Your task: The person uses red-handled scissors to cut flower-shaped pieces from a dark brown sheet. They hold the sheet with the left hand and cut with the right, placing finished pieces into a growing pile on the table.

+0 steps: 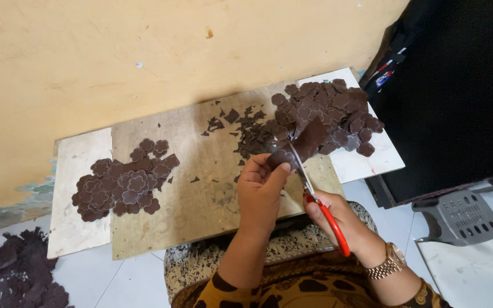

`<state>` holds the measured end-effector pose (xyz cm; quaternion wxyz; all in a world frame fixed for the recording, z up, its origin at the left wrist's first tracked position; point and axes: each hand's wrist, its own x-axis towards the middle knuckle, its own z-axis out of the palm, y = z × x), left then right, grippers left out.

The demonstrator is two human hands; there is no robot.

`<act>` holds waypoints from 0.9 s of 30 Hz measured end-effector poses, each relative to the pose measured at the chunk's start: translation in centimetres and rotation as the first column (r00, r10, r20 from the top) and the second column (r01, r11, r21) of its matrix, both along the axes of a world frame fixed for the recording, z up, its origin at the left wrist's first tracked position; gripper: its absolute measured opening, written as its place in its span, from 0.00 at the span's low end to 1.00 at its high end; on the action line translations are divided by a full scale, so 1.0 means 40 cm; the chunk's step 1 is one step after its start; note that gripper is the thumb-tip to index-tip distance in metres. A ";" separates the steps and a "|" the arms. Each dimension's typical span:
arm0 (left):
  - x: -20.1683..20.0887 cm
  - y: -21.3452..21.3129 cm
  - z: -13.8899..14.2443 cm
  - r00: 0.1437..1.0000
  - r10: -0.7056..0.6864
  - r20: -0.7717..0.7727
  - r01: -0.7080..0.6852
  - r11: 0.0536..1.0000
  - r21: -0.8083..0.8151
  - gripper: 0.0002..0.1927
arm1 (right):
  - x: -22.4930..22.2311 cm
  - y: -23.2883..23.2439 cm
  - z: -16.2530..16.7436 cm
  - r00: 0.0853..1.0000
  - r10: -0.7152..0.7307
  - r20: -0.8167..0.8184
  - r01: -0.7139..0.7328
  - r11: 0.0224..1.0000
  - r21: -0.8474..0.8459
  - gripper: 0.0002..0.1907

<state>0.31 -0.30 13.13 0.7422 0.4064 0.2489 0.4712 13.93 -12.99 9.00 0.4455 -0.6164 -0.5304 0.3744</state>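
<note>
Near the middle of the frame the left hand [261, 185] is closed in a pinch, thumb over curled fingers, on the lower edge of a dark brown piece of sheet material [302, 145] that rises up and to the right from the grip. Just right of it, the right hand [332, 214] is wrapped around the red handles of a pair of scissors [315, 194], whose metal blades run up and to the left and meet the brown piece just beside the left thumb; how far the blades stand apart cannot be told. A gold wristwatch [392, 262] sits on the right wrist at the lower right. Both hands hover over a wooden board [201, 194] that lies across the centre. On its left part rests a pile of brown flower-shaped cutouts [124, 182], and a larger heap of the same cutouts [329, 114] fills the upper right, spreading onto a white panel [372, 162]. Between the heaps, small brown scraps [246, 128] lie scattered on the board. More dark offcuts [21, 276] are heaped on the floor at the lower left.
</note>
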 end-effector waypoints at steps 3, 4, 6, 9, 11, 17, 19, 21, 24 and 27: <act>-0.008 0.020 -0.008 0.998 -0.013 -0.056 0.012 1.000 -0.025 0.08 | -0.001 0.011 -0.017 0.999 0.030 0.044 -0.023 0.989 -0.147 0.30; -0.012 0.023 -0.010 0.996 -0.021 -0.084 0.018 0.999 -0.037 0.07 | 0.000 0.007 -0.018 0.998 0.032 0.045 -0.025 0.990 -0.137 0.30; -0.015 0.025 -0.013 0.996 -0.026 -0.084 0.024 1.000 -0.017 0.07 | 0.002 0.002 -0.016 0.998 0.039 0.048 -0.034 0.993 -0.114 0.29; -0.017 0.027 -0.015 0.994 -0.053 -0.094 0.053 0.999 -0.005 0.07 | 0.002 -0.001 -0.003 0.999 0.043 0.000 -0.042 0.994 -0.099 0.30; -0.017 0.024 -0.016 0.991 -0.085 -0.099 0.086 0.996 0.009 0.07 | 0.004 -0.002 0.010 0.997 0.078 -0.011 -0.079 0.996 -0.045 0.30; -0.006 0.011 -0.013 0.984 -0.143 -0.103 0.146 0.989 0.031 0.07 | 0.011 -0.009 0.031 0.972 0.139 -0.192 -0.143 0.990 -0.009 0.29; 0.000 0.009 -0.009 0.988 -0.146 -0.053 0.147 0.989 0.013 0.07 | 0.008 -0.008 0.030 0.975 0.135 -0.177 -0.137 0.991 0.004 0.29; -0.003 0.005 -0.006 0.988 -0.140 -0.072 0.140 0.990 0.002 0.07 | 0.005 -0.004 0.029 0.986 0.109 -0.125 -0.109 0.994 0.005 0.30; -0.001 0.003 -0.002 0.989 -0.130 -0.065 0.130 0.991 -0.004 0.07 | 0.004 -0.006 0.034 0.985 0.107 -0.138 -0.102 0.994 0.040 0.30; -0.001 0.002 -0.003 0.991 -0.121 -0.050 0.120 0.993 -0.011 0.08 | -0.001 -0.005 0.040 0.985 0.081 -0.149 -0.081 0.997 0.005 0.30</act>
